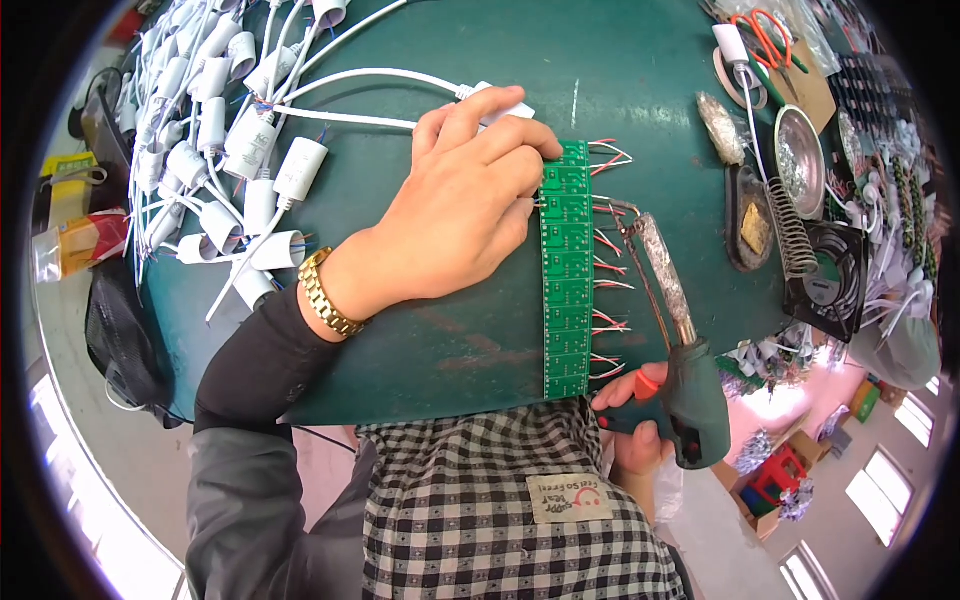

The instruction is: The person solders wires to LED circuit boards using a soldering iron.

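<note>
A strip of joined green circuit boards (568,290) lies on the table, pairs of red and white wires along its right edge. My left hand (455,195) is closed at the strip's upper left edge, thumb and fingers pinched around what seems to be the thin wire end of a white cable (370,121) that runs under the hand. One fingertip touches the top board. Beneath its fingers shows part of a white lamp socket (510,104). My right hand (640,415) grips a soldering gun (698,400) by its dark handle, the bent tip at the strip's right edge.
A pile of white lamp sockets with cables (210,150) covers the far left. At right are a sponge holder (750,220), a metal dish (800,160), a coil spring stand (792,230), a black fan (828,280) and orange-handled scissors (765,35). The table's near edge meets my checked apron (470,500).
</note>
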Demonstrator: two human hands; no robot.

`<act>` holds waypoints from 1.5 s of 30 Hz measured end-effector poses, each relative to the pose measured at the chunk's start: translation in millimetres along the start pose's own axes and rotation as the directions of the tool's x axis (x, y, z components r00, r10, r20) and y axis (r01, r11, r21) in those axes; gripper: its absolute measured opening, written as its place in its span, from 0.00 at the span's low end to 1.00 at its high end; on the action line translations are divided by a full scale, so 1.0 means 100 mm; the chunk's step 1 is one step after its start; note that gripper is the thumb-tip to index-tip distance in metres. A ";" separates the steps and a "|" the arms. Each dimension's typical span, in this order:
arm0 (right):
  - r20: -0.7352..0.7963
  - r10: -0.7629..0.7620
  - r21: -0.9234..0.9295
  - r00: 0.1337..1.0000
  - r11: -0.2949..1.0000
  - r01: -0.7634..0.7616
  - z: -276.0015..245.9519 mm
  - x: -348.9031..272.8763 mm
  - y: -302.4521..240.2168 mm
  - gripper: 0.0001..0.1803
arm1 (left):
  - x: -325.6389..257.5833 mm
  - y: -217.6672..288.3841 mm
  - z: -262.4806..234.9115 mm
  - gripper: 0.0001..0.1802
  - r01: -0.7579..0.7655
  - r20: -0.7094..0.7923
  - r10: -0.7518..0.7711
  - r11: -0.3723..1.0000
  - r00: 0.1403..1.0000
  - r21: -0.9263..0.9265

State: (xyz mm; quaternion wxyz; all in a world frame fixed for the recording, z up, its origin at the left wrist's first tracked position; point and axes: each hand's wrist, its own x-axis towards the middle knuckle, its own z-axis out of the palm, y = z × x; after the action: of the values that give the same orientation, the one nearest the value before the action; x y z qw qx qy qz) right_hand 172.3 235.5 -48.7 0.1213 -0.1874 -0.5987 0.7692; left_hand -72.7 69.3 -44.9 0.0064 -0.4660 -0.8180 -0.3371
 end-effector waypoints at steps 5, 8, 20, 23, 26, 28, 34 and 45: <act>-0.019 -0.020 0.059 1.000 0.998 0.021 0.03 0.08 -0.02 0.33 | 0.00 0.00 0.01 0.07 0.005 -0.010 -0.005 1.000 1.000 -0.005; -0.011 0.027 0.070 1.000 0.997 -0.026 0.04 0.07 -0.06 0.34 | -0.01 0.00 0.00 0.07 0.011 -0.009 -0.011 1.000 1.000 -0.001; 0.037 0.124 0.044 0.992 0.991 -0.125 0.16 0.05 -0.13 0.36 | 0.02 -0.05 0.00 0.07 0.017 -0.022 -0.018 0.999 1.000 -0.038; 0.031 0.142 0.044 0.989 0.989 -0.143 0.17 0.09 -0.14 0.36 | 0.03 -0.03 -0.01 0.07 0.026 -0.011 -0.026 1.000 1.000 -0.002; 0.095 0.102 -0.030 0.990 0.995 -0.099 0.12 0.07 -0.11 0.36 | 0.05 0.02 0.00 0.07 0.038 -0.026 -0.038 0.999 0.999 0.019; 0.098 0.109 -0.103 0.989 0.990 -0.099 0.11 0.07 -0.11 0.35 | 0.05 0.01 0.05 0.07 0.049 -0.029 -0.048 0.998 0.998 0.029; 0.104 0.069 -0.181 0.992 0.982 -0.050 0.20 0.14 -0.16 0.16 | 0.04 0.01 0.03 0.08 0.060 -0.011 -0.059 0.997 0.998 0.053; 0.182 0.198 -0.301 0.963 0.944 -0.137 0.03 0.05 -0.12 0.27 | 0.05 0.00 0.06 0.09 0.044 -0.036 -0.042 0.998 0.998 0.046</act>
State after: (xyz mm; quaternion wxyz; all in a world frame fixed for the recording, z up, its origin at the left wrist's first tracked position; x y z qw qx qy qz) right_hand 165.8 237.5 -37.3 -0.0369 -0.1711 -0.6946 0.6978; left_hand -73.9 75.8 -48.0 0.0245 -0.4421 -0.8352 -0.3261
